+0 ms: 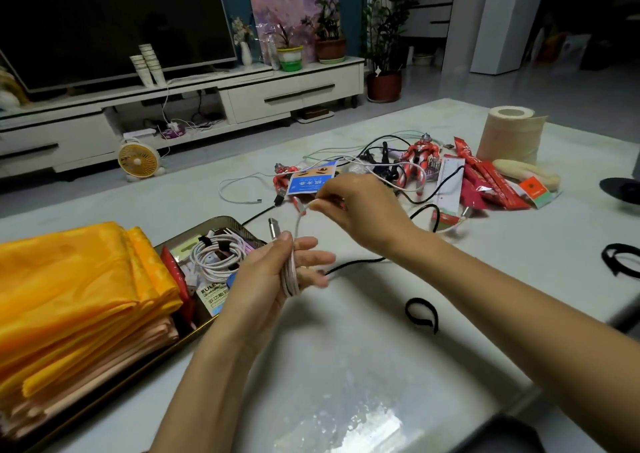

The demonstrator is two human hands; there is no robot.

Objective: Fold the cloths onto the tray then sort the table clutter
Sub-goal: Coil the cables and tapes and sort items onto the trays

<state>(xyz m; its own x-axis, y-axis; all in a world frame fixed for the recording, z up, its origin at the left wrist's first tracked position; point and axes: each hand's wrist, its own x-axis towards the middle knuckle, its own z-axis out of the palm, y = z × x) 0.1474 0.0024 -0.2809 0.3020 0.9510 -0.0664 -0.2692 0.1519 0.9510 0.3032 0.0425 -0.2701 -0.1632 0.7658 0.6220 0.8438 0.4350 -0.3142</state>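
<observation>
A white cable [290, 276] is looped round the fingers of the left hand [273, 272] and clamped by its thumb, the free strand pinched by the right hand [360, 210]. Just beside, folded glossy yellow cloths [69, 286] and a coiled white cord [218, 255] are held in the dark tray [225, 222].

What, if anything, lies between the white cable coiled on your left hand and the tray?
Nothing visible: the left hand holds the white cable right beside the tray. Its loose length, pinched by the right hand, runs toward the tangled pile.
</observation>
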